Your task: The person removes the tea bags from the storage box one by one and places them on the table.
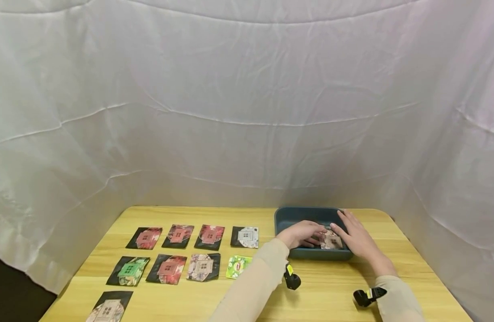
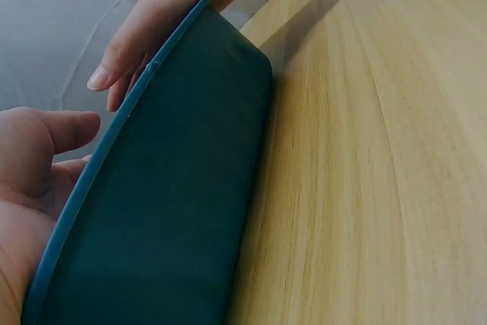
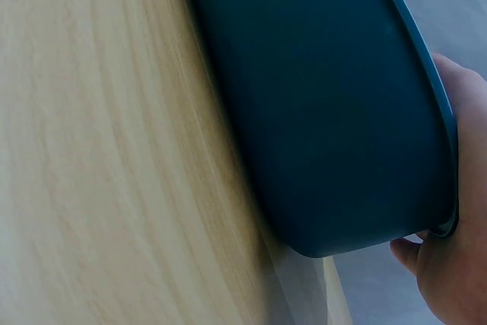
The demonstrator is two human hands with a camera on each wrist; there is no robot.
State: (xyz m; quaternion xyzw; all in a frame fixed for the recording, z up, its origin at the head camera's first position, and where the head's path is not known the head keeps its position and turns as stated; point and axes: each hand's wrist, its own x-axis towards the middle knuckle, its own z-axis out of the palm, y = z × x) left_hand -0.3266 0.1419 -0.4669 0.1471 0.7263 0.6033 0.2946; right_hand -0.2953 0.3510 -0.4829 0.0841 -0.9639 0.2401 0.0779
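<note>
A dark blue-green plastic bin [image 1: 319, 254] stands at the table's back right, with at least one beige and black tea sachet [image 1: 331, 242] inside. My left hand [image 1: 302, 233] reaches over the bin's near left side, its fingers down beside the sachet; whether they touch it is unclear. In the left wrist view, the thumb of that hand stands apart from the fingers, and the bin's wall hides the fingertips. My right hand [image 1: 359, 238] lies over the right rim, fingers extended along it and thumb pointing inward. The right wrist view shows this hand at the bin's corner.
Left of the bin, flat sachets lie in rows: several red ones [image 1: 210, 237], a white one [image 1: 244, 237], a green one [image 1: 129, 271], a beige floral one [image 1: 204, 267], a bright green one [image 1: 236, 266] partly behind my left sleeve. Another beige sachet [image 1: 108, 308] lies nearer. Grey cloth [image 1: 231, 147] hangs behind.
</note>
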